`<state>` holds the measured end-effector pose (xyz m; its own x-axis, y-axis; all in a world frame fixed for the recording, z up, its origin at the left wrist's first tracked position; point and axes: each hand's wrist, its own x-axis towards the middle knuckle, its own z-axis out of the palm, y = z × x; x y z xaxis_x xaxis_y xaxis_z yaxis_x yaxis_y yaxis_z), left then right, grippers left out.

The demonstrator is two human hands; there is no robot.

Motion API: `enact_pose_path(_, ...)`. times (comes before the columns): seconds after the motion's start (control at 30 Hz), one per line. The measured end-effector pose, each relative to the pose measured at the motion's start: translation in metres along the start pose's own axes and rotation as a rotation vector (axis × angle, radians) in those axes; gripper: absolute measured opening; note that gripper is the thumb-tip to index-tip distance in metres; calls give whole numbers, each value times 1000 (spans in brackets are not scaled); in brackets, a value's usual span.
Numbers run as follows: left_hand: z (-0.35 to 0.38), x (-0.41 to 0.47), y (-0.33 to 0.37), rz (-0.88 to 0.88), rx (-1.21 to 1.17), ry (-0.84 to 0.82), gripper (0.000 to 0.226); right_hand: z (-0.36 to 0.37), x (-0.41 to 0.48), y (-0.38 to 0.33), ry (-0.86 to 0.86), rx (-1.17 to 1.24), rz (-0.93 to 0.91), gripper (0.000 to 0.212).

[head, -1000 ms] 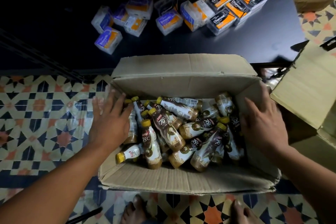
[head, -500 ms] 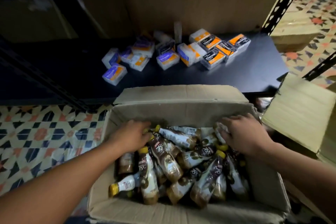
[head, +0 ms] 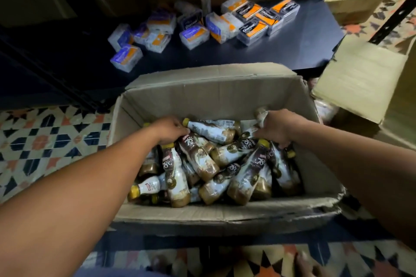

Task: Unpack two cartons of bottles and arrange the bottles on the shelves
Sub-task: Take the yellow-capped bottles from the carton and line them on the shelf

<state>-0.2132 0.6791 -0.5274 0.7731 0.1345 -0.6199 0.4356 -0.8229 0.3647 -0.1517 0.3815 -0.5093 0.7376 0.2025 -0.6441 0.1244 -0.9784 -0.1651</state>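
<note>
Brown carton point(head: 213, 96), yellow-capped brown-and-white bottles point(head: 198, 159), orange-and-blue packs point(head: 194, 36), black shelf point(head: 281, 56), star-patterned navy-orange-cream floor tiles point(head: 45, 141)

Reaching forward, palms down. Curling left hand point(head: 167, 129), fingertips hidden beneath. Clasping a bottle point(head: 261, 116) in right hand point(head: 278, 127).

Open carton point(head: 213, 96) stands on a patterned floor point(head: 45, 141). It holds bottles point(head: 202, 162) in a loose heap, brown and white with yellow caps.

Left hand point(head: 167, 129) is inside, fingers curled down into the heap. A capped bottle point(head: 211, 131) lies against the fingertips. Whether the fingers clasp anything cannot be told.

Right hand point(head: 278, 128) is inside, fingers curled round an end bottle point(head: 261, 114) that sticks out past them.

Beyond both sets of fingers, a dark shelf point(head: 292, 51) carries small packs point(head: 252, 27). Outward of the right fingers stands a second carton point(head: 360, 78).
</note>
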Motion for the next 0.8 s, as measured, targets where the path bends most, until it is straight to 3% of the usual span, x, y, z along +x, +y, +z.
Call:
enact_pose_path(0.13,5,-5,2,-9,-175,82,45,8,5,0,-6,117,99,36)
enact_pose_path(0.33,-3,-21,17,76,-326,41,27,26,-1,-4,77,274,209,38)
enact_pose_path(0.6,-13,-28,15,121,-331,-32,30,35,-15,-15,97,296,155,26)
enact_pose_path(0.8,-20,-38,16,171,-355,-69,36,26,-35,-19,158,464,64,33)
